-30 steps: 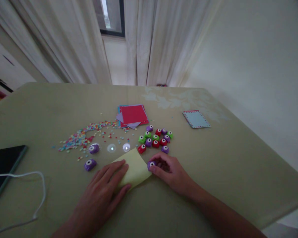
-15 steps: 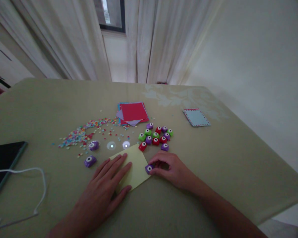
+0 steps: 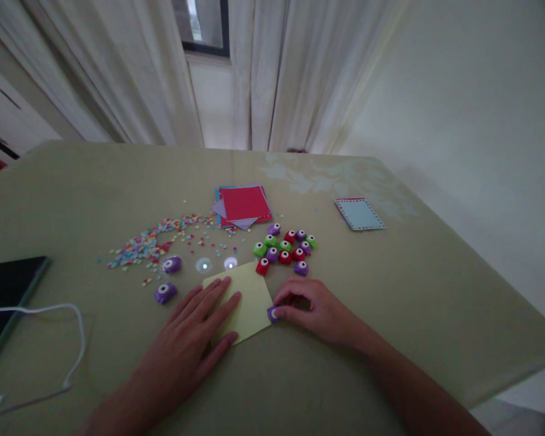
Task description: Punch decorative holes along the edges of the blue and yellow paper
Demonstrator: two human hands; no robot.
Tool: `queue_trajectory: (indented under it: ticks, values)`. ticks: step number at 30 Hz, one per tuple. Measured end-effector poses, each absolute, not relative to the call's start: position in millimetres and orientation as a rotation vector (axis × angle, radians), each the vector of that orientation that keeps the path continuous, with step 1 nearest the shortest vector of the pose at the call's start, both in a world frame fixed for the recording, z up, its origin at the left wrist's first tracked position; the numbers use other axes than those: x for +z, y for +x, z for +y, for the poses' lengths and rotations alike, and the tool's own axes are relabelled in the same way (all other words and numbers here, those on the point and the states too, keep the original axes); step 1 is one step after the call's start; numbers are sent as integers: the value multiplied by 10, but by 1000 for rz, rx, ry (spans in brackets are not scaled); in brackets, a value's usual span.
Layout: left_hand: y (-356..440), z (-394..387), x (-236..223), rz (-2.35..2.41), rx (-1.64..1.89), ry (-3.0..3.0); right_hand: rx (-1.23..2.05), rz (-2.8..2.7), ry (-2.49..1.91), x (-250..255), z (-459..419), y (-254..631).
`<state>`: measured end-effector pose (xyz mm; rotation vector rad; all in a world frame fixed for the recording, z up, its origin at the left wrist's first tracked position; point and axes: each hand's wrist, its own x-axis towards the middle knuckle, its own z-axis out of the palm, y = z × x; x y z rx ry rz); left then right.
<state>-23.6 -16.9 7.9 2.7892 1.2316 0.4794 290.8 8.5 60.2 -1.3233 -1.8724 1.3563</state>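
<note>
A square of yellow paper (image 3: 251, 303) lies on the table in front of me. My left hand (image 3: 195, 333) rests flat on its left part, fingers spread. At the paper's right corner, my right hand (image 3: 306, 309) pinches a small purple craft punch (image 3: 272, 314) between thumb and fingers. The thumb covers part of the punch's white button. Just beyond the paper sits a cluster of small red, green and purple punches, the nearest a red punch (image 3: 262, 266) close to the paper's far edge. Two more purple punches (image 3: 165, 293) stand left of the paper.
Colourful paper confetti (image 3: 140, 247) is scattered at the left. Behind it lies a stack of coloured paper squares (image 3: 245, 204). A pale blue sheet with a punched border (image 3: 360, 214) is at the right. A phone (image 3: 9, 297) and white cable (image 3: 79, 339) occupy the near left.
The yellow paper has turned slightly under my left hand. The purple punch in my right hand has shifted a little toward me, to the paper's corner, and my thumb now covers more of its button.
</note>
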Motion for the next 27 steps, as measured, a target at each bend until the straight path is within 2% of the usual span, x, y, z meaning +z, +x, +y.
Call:
queue_trajectory:
  ticks: [27]
  values:
    - [-244,-173,90,1281,465,2760,1490,-1770,-1378,634,89,2935]
